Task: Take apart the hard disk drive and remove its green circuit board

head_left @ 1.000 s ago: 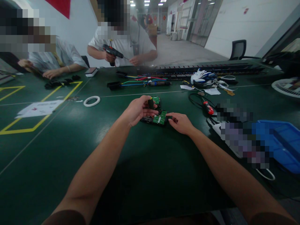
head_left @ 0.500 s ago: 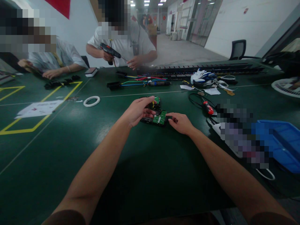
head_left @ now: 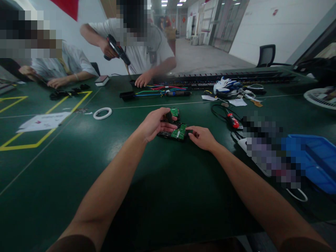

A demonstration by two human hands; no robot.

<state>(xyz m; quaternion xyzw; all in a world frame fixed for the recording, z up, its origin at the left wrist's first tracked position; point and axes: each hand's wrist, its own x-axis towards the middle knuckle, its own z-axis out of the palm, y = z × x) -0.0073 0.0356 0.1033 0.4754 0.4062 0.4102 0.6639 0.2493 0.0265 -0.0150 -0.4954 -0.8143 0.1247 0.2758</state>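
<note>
My left hand (head_left: 154, 122) is closed around a short dark screwdriver (head_left: 170, 117), which stands roughly upright over a hard drive (head_left: 179, 133). Its tip is hidden by the fingers. The drive lies on the table with its green circuit board facing up, its left part covered by my left hand. With curled fingers, my right hand (head_left: 201, 137) grips the drive's right edge. Just behind sits a second hard drive (head_left: 174, 112), also board side up and partly hidden by my left hand.
Cables with black connectors (head_left: 127, 95) lie beyond the drives. A white tape roll (head_left: 102, 113) is at the left. On the right are a red screwdriver (head_left: 233, 120), gloves (head_left: 226, 85) and a blue tray (head_left: 312, 159). Across the table, a co-worker holds a power drill (head_left: 118, 49).
The screwdriver has turned in my left hand: its yellow part no longer shows. My right hand and the drives stay put. The co-worker's drill now points downward.
</note>
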